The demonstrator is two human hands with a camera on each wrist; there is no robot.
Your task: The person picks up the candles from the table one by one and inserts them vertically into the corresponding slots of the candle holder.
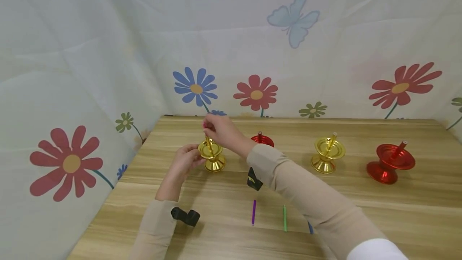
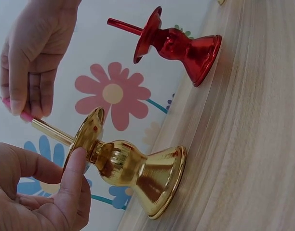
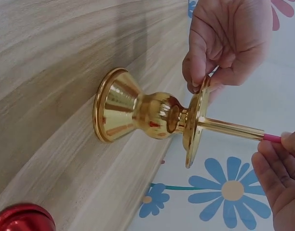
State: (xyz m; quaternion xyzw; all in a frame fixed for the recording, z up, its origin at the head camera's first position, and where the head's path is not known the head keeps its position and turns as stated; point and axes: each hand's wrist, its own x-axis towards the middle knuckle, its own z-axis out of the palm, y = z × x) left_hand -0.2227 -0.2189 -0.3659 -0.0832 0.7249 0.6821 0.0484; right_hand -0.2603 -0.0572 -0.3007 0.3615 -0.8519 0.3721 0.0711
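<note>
At the left of the table, a gold candle holder (image 1: 215, 164) stands upright. My left hand (image 1: 183, 163) pinches the rim of its dish between thumb and fingers. Above it, my right hand (image 1: 226, 132) pinches a thin pink candle (image 3: 272, 138) by its upper part. In the right wrist view the candle's lower end meets the top of the holder's gold tube (image 3: 234, 129), in line with it. Most of the candle is hidden by the right fingers.
A red candle holder (image 1: 263, 139) stands partly behind the right forearm. Farther right are another gold holder (image 1: 324, 163) and a red one (image 1: 384, 171). Purple (image 1: 254, 212), green (image 1: 284, 218) and blue (image 1: 311, 228) candles lie at the front, the blue one partly covered by the right sleeve.
</note>
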